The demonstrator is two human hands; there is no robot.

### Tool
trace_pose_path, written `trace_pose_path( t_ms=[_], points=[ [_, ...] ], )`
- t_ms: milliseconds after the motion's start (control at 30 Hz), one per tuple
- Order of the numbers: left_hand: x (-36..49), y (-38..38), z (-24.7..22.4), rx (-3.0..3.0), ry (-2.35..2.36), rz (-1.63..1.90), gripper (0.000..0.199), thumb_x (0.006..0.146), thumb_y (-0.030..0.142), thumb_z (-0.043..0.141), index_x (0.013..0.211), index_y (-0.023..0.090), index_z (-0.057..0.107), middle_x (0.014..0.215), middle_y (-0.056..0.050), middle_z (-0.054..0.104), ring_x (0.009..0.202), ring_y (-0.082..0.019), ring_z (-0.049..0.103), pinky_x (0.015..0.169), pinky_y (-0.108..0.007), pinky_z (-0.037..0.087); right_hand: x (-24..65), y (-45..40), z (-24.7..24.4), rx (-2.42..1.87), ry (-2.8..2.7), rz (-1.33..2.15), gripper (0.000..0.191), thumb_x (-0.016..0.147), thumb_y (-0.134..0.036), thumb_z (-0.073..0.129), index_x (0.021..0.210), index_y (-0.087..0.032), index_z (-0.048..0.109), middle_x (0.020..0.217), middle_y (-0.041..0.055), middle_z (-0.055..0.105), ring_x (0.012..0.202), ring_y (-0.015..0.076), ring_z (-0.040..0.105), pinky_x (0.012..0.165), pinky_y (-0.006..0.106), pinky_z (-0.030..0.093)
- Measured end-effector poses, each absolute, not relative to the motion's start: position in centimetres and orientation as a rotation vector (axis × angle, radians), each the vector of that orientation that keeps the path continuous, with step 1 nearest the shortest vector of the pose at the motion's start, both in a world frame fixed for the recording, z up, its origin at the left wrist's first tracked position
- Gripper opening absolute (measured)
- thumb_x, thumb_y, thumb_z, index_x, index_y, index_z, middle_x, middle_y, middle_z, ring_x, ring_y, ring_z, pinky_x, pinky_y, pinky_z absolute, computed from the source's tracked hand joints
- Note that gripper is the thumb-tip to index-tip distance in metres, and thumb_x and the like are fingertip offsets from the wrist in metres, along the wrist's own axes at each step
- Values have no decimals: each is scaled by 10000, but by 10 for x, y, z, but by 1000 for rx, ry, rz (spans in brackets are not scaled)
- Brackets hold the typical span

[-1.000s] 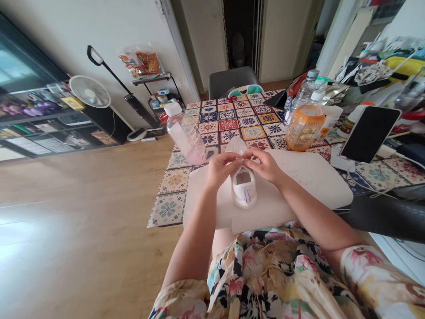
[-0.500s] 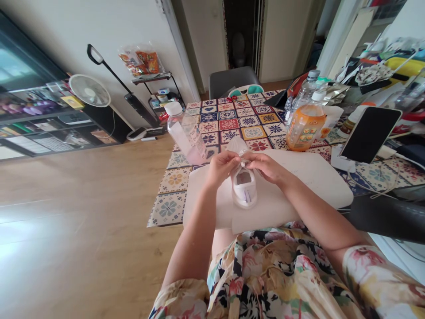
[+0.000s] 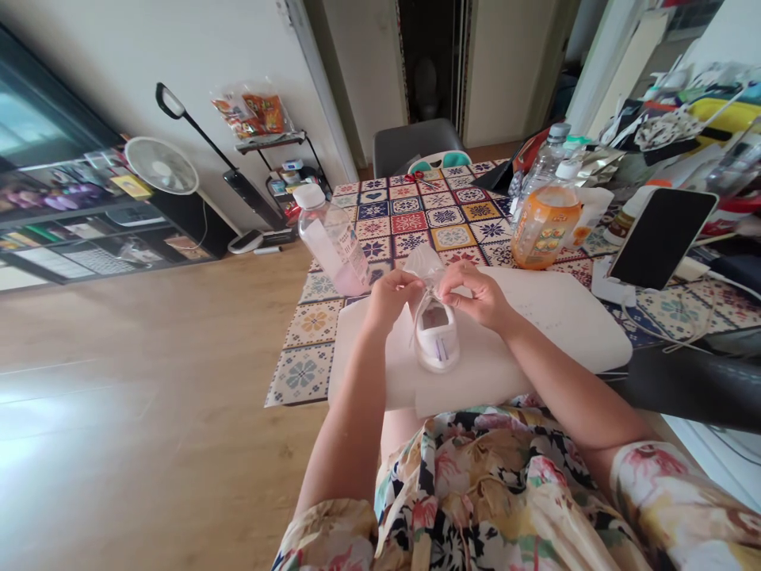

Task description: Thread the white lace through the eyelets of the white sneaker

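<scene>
A small white shoe (image 3: 437, 349) rests on a white mat (image 3: 559, 305), its heel toward me and its toe pointing away. Pale laces (image 3: 426, 301) cross above the shoe's opening, with one end hanging down its left side. On the left of the laces, my left hand (image 3: 392, 295) is closed in a pinch on them. My right hand (image 3: 476, 295) pinches the laces from the right, thumb and forefinger together. Something clear and film-like (image 3: 423, 260) shows just beyond the hands, around the toe. The fingers partly hide the knot area.
A clear bottle with pink liquid (image 3: 334, 242) stands left of the mat. An orange pump bottle (image 3: 545, 226) and a phone on a stand (image 3: 664, 238) are to the right. Red-handled scissors (image 3: 421, 178) lie on the patterned tablecloth (image 3: 410, 205) toward the back.
My right hand has shifted slightly and its fingers are now more curled and raised. A lace end now hangs along the shoe's left side.
</scene>
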State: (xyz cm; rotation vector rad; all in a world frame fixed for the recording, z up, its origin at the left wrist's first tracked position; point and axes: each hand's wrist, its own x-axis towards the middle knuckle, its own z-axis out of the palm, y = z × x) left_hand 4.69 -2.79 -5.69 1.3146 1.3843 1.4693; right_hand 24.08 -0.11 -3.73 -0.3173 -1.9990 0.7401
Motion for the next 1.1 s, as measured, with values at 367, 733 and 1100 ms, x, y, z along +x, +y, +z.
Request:
trace_pose_path(
  t_ms=[367,733,1100],
  points=[
    [46,-22,-62,1607,1704,1508,58,700,237,719,650,208,714,774,-21,639,829,-192,567,846,-350,415,246,-3,-40,-209,-2046,927,242,876,-426,649,731,-232,659,726,31,673,768,193,588,812,389,464],
    [44,-24,-59,1640,1680,1493,61,726,261,730,699,207,722,811,-29,634,854,-194,560,879,-352,402,248,-3,-41,-258,-2020,1116,209,854,-411,678,788,-215,652,798,28,650,796,178,591,798,352,467],
    [36,-46,-41,1636,1109,1112,284,724,431,739,783,157,697,705,-22,634,653,-132,550,627,-262,433,233,6,-39,-500,-2109,870,110,821,-279,646,904,-217,682,881,36,677,841,194,587,822,351,436]
  ],
)
